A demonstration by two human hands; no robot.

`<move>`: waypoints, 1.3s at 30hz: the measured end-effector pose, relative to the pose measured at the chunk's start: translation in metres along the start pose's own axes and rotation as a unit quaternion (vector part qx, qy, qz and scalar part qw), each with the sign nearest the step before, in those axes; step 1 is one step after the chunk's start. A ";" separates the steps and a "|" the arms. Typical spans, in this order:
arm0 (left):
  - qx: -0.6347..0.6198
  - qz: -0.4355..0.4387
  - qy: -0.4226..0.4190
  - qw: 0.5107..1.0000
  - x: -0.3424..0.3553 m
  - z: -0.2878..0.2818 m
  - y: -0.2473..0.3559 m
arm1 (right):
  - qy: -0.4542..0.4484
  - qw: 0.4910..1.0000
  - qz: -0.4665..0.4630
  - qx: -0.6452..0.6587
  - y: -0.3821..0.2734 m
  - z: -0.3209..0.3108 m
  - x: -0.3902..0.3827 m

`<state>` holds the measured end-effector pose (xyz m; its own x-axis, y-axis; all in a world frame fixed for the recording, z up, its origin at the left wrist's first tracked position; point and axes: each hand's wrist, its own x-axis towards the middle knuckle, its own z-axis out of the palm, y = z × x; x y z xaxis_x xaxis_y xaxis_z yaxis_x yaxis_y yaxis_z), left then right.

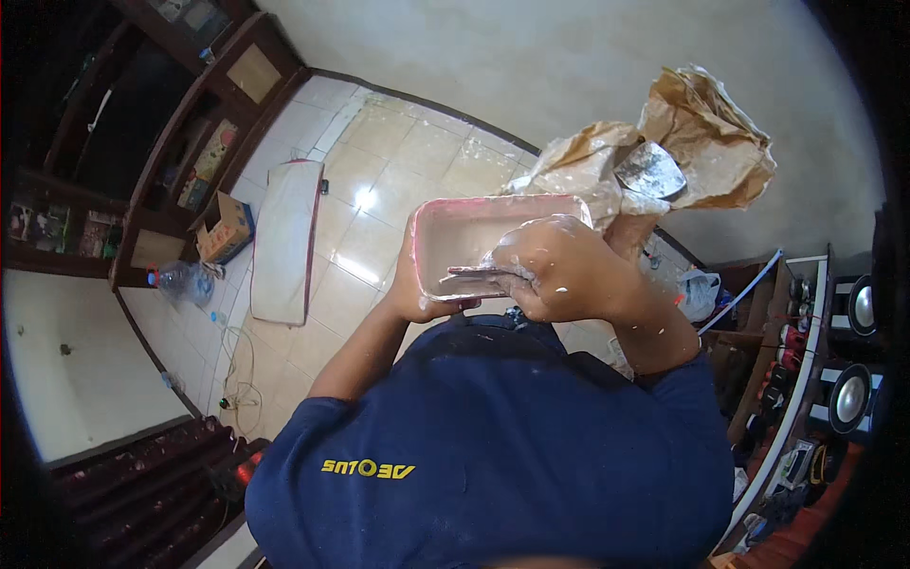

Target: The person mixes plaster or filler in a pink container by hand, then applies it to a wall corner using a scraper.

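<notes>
In front of my body is a rectangular tub (458, 230) with a pinkish-red, white-smeared rim and pale residue inside. My left hand (414, 296) is wrapped round its left side and near corner. My right hand (548, 264), spotted with white paste, is closed on a flat scraper (468, 276). The blade lies over the near part of the tub, pointing left. My right fist hides the scraper's handle and the tub's right part. Beyond the tub, a crumpled brown paper bag (718, 142) gapes, with a grey-white smeared metal blade (651, 172) at its mouth.
A long white panel with dark red edges (284, 242) lies on the tiled floor to the left. Near it are a cardboard box (225, 232), a clear plastic bottle (185, 284) and a loose cable (245, 384). Speakers (850, 396) and a cluttered shelf stand at the right.
</notes>
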<state>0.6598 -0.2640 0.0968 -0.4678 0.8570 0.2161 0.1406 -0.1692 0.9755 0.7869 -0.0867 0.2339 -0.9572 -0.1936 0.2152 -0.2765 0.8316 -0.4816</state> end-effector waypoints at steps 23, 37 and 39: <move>-0.004 0.086 -0.038 0.996 0.246 -0.162 -0.037 | 0.056 0.981 0.136 -0.125 0.172 -0.075 0.214; -0.097 0.054 -0.052 0.992 0.300 -0.295 -0.078 | -0.034 0.988 0.147 0.010 0.185 -0.060 0.354; -0.151 0.056 -0.049 0.986 0.313 -0.322 -0.080 | -0.049 0.988 0.148 -0.016 0.195 -0.037 0.379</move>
<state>0.2212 -0.1384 0.0994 -0.3750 0.8650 0.3334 -0.0864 -0.3907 0.9164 0.3738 0.0209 0.2529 -0.9998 0.0120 -0.0138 0.0172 0.8747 -0.4843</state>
